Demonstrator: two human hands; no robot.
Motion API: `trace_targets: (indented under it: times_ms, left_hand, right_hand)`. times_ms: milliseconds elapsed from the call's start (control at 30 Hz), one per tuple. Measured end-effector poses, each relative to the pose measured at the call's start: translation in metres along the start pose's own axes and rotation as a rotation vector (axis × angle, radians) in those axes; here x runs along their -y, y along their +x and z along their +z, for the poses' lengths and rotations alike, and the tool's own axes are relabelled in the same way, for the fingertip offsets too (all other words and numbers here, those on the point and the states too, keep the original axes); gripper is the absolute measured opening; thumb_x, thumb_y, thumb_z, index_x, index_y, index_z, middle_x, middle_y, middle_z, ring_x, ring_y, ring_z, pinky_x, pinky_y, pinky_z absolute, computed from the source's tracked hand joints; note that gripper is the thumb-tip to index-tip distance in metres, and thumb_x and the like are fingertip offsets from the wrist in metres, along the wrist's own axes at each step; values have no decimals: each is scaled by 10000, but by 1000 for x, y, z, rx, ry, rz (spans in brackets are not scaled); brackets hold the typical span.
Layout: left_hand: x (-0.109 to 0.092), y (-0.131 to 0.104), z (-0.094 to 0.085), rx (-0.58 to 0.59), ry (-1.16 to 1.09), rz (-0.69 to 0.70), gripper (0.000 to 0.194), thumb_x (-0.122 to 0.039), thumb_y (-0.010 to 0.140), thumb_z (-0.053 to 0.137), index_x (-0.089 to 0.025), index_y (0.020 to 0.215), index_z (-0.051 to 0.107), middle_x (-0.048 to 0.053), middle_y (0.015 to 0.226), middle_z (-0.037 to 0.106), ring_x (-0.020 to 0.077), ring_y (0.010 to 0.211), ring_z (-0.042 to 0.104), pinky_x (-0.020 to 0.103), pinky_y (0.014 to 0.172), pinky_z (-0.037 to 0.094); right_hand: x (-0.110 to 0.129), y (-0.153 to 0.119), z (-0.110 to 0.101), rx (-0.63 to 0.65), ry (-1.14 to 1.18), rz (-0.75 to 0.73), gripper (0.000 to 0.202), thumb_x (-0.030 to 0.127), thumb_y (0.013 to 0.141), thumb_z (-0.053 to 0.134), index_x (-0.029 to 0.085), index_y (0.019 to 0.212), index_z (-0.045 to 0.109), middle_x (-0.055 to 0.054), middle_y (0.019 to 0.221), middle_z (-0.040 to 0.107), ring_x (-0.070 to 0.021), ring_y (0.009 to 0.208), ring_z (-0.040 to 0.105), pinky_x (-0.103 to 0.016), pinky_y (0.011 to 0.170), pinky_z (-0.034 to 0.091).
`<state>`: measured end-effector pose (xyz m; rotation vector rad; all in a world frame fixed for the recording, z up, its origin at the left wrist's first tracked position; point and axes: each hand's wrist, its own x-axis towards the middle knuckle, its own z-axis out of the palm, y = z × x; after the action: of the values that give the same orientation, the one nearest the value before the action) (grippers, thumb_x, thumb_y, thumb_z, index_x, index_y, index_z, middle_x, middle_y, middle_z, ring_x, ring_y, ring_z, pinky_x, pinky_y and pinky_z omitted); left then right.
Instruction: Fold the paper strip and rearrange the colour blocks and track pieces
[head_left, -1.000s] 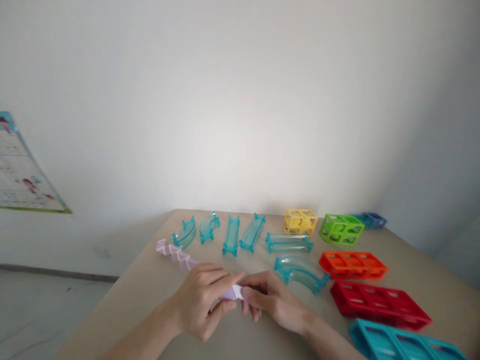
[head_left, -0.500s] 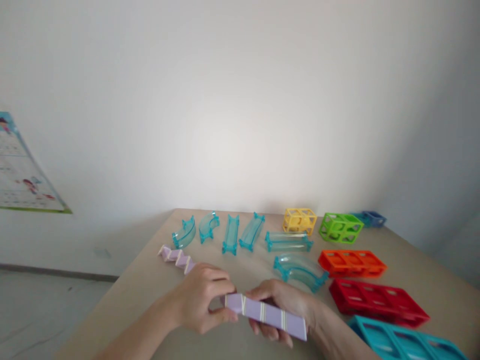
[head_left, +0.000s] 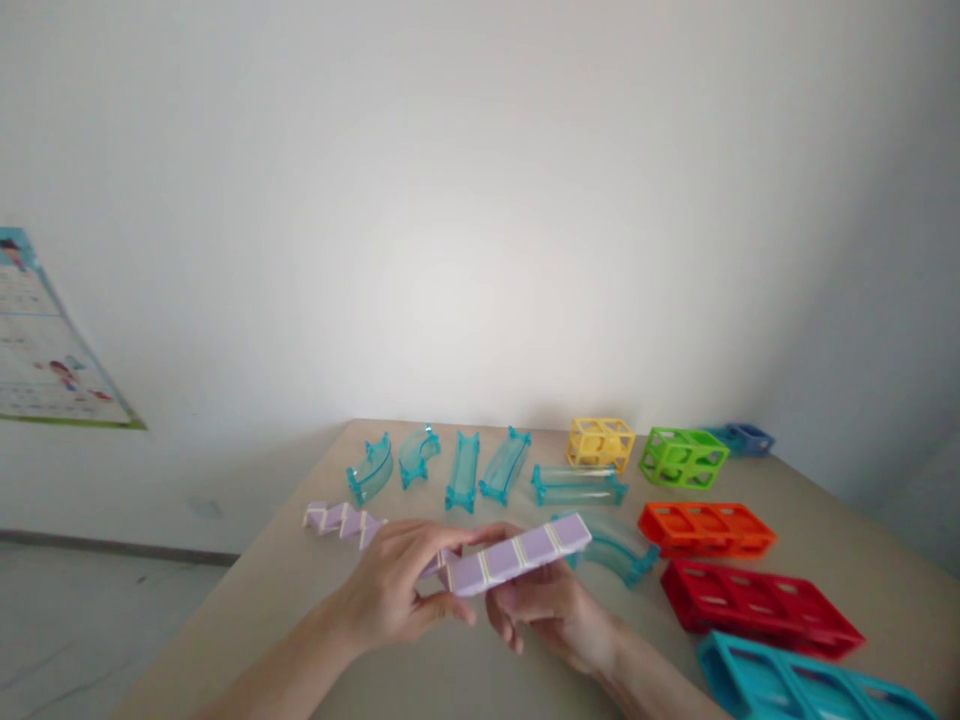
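A lilac snake puzzle (head_left: 519, 557) with pale edges is held above the table between my two hands. Its right part forms a straight bar that slants up to the right; its left part zigzags out beyond my left hand. My left hand (head_left: 394, 580) is closed around the middle, thumb below the bar. From behind and beneath, my right hand (head_left: 551, 608) grips the straight part, with some fingers hidden by it. Just behind the bar's right end lies a clear blue curved track piece (head_left: 619, 555), partly covered.
Several clear blue track pieces (head_left: 463, 470) lie along the table's (head_left: 247, 630) back. Yellow (head_left: 600, 443) and green (head_left: 682, 457) frame blocks stand at the back right. Orange (head_left: 706, 528), red (head_left: 757, 607) and blue (head_left: 814, 680) frames line the right side.
The straight part of the snake puzzle has swung from slanting down-right to slanting up-right. My right hand has turned with it, and the zigzag end has shifted slightly left.
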<state>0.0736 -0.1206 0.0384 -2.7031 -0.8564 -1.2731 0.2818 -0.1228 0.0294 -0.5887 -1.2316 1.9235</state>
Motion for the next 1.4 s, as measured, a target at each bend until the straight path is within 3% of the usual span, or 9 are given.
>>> trace_targets:
  times_ms: [100, 267, 433, 567, 667, 867, 1067, 1233, 1400]
  left_hand:
    - [4, 2, -1, 30, 3, -50, 588, -621, 748, 626, -214, 1160, 524, 58, 944, 722, 195, 846, 692, 293, 769, 531]
    - [-1, 9, -7, 189, 76, -125, 292, -316, 900, 551, -199, 1166, 580, 88, 997, 680, 205, 904, 656, 322, 793, 527]
    - [-6, 10, 3, 174, 88, -215, 221, -300, 897, 559, -186, 1076, 621, 62, 844, 651, 184, 767, 639, 275, 681, 513]
    - [-8, 8, 18, 149, 231, -265, 171, -255, 881, 586, -211, 1040, 628, 38, 830, 657, 193, 768, 652, 286, 685, 516]
    - [-8, 5, 26, 163, 326, -287, 213, -216, 853, 613, -211, 1066, 617, 46, 874, 674, 206, 791, 663, 294, 691, 527]
    - [-12, 5, 31, 122, 349, -322, 369, -146, 805, 616, -184, 1168, 563, 77, 960, 686, 242, 854, 664, 347, 711, 541]
    - [-19, 10, 24, 103, 129, -374, 173, -235, 871, 566, -203, 1041, 579, 66, 911, 654, 227, 856, 616, 352, 736, 503]
    - [-22, 10, 20, 66, 54, -344, 271, -196, 868, 532, -192, 1139, 536, 87, 982, 634, 232, 908, 596, 370, 780, 489]
    - [-21, 9, 19, -6, 116, -229, 375, -118, 852, 517, -172, 1223, 508, 106, 1027, 629, 241, 957, 576, 376, 826, 480]
  right_hand:
    - [-2, 2, 2, -75, -106, -53, 476, 356, 654, 794, 156, 1053, 632, 16, 655, 598, -90, 507, 492, -178, 423, 397]
    - [-5, 6, 2, -284, -200, -118, 424, 482, 652, 777, 130, 859, 664, 56, 508, 474, -77, 427, 400, -193, 374, 339]
    - [-9, 10, 2, -448, -289, -213, 448, 562, 648, 740, 155, 771, 600, 76, 447, 418, -71, 376, 322, -220, 365, 283]
    - [-10, 12, 4, -591, -428, -289, 368, 482, 689, 723, 204, 660, 484, 63, 495, 438, -93, 443, 374, -236, 435, 322]
    - [-12, 14, 4, -623, -520, -315, 324, 423, 708, 702, 207, 647, 470, 38, 552, 490, -110, 498, 428, -240, 470, 352]
    - [-21, 15, 3, -574, -609, -130, 336, 463, 758, 655, 176, 621, 547, 22, 463, 507, -102, 388, 426, -225, 369, 301]
    - [-17, 16, 7, -565, -382, -58, 420, 513, 715, 642, 177, 503, 506, 33, 365, 457, -93, 282, 413, -207, 289, 280]
    - [-16, 15, 8, -549, -70, -28, 411, 493, 721, 653, 142, 532, 554, 25, 427, 506, -67, 297, 424, -172, 279, 279]
    - [-13, 12, 13, -440, 275, 50, 371, 486, 754, 647, 133, 647, 608, 29, 489, 550, -34, 298, 366, -149, 277, 222]
